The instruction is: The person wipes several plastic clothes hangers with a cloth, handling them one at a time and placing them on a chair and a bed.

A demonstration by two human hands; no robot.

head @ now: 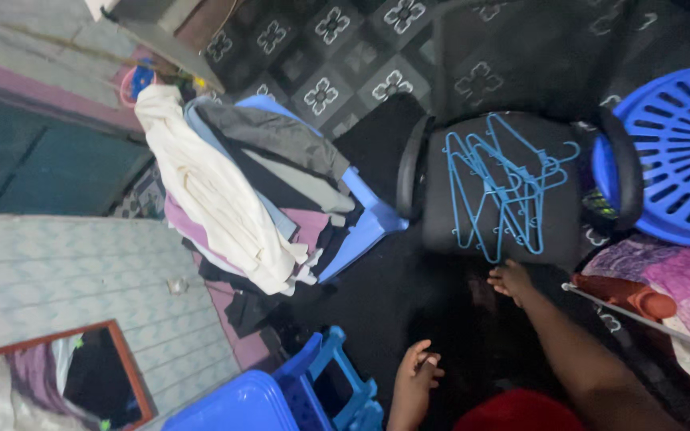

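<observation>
A bunch of blue plastic hangers (498, 190) lies on the seat of a black office chair (441, 215). My right hand (511, 279) reaches to the near edge of that seat, fingers spread just below the lowest hanger and holding nothing. My left hand (418, 371) hangs lower and to the left over the dark floor, with its fingers loosely curled in and nothing in them. A pile of folded and draped clothes (241, 183), cream, grey, black and pink, rests on a blue plastic chair (369, 219) to the left of the office chair.
A blue slotted laundry basket (680, 152) stands at the right. A blue plastic tub (233, 403) and blue stool (337, 383) sit at the bottom. A patterned bed cover (680, 279) lies at the right, and a framed mirror (65, 375) leans at the bottom left.
</observation>
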